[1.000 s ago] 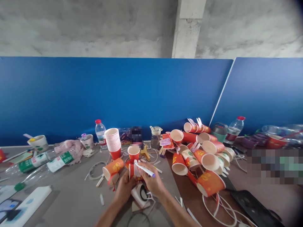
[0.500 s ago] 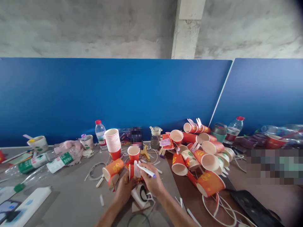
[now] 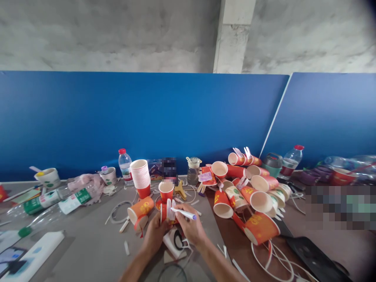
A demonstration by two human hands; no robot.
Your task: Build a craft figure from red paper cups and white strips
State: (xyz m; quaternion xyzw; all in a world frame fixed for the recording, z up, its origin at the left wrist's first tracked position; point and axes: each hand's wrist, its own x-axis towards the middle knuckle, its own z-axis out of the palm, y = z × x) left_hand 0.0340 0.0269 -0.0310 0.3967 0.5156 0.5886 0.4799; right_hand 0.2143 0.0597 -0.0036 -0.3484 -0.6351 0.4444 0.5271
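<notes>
The left hand [image 3: 155, 233] held a red cup [image 3: 163, 214] low in front of the body, its fingers closed around the near side; how the far fingertips lay could not be told, since the cup and the hand itself hid them. The grip seemed meant to keep the cup steady while leaving the white paper [image 3: 170, 207] on its side free to be reached. The paper stood up above the cup in pale, narrow points.

The right hand [image 3: 189, 225] had its fingers pinching a white pen [image 3: 185, 214], with the blue end pointing out to the right and the other end at the paper. Whether the tip touched the paper was too small to tell. Held aslant like that, the pen probably gave fine control, and the hands, close together, likely braced the work.

Just behind the red cup, an upright cup [image 3: 166, 190] stood on the tabletop [image 3: 102, 250]. To its left rose a tall stack [image 3: 140, 176] of nested cups, perhaps put together to save room and stay within reach. An orange cup [image 3: 140, 209] lay on its side in front of the stack.

Well to the right spread a pile [image 3: 261, 200] of cups, most on their sides, some with paper strips [image 3: 247, 152] sticking up; lying loosely there, they left the space around the hands less crowded.
</notes>
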